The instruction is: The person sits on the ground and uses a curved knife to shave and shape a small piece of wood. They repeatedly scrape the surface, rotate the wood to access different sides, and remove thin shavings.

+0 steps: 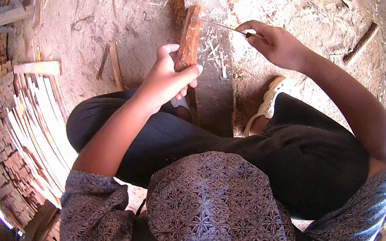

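Patterned shirt (214, 208) nearest. Left grip (169, 77) clasped round lower end of reddish wood block (190, 35), over long board (213, 101). Right grip (279, 46) holding thin-bladed knife (227, 27). Block probably stiff, fairly light, splintery; best held low, clear of blade.

My left fingers (189, 72) grip a reddish-brown wood piece (190, 35); my right fingers (254, 26) hold a thin-bladed tool (227, 27) pointing toward it, above the dirt floor (99, 12).
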### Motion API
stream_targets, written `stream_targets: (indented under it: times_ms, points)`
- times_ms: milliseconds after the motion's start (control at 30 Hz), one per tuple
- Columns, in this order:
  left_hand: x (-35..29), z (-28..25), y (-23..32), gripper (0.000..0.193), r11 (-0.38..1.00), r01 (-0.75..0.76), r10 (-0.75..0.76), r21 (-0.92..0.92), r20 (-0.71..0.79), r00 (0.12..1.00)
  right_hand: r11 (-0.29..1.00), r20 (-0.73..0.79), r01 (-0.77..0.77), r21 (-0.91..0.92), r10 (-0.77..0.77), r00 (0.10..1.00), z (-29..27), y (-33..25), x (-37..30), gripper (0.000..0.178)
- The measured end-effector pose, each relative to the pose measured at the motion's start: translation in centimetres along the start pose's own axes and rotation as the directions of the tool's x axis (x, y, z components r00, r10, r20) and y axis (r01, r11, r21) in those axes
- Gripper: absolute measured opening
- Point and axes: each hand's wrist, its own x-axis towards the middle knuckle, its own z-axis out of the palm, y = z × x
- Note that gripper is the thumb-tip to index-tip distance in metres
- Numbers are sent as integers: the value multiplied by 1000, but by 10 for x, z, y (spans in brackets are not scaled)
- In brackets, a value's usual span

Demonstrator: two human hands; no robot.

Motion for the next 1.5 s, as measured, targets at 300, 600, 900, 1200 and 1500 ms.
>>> stream_targets:
  times_ms: [300,600,900,1200,1500]
  points:
    - [-2,19,-2,33,911,90,-28,-402,158,987,999,122,12,-49,-6,992,-16,-52,-12,30]
    - [-7,28,-4,29,910,22,46,-415,155,987,982,121,2,-186,21,992,-25,-65,-9,28]
    - [-7,27,-2,28,883,-84,161,-463,130,978,972,138,97,-216,-68,988,-31,-91,-20,28]
    - [-10,25,14,30,879,-48,122,-475,126,985,928,80,226,-296,-212,974,-14,-87,-19,30]
    - [-8,28,18,30,911,-53,126,-408,153,980,934,15,166,-316,-170,985,-1,-57,29,30]
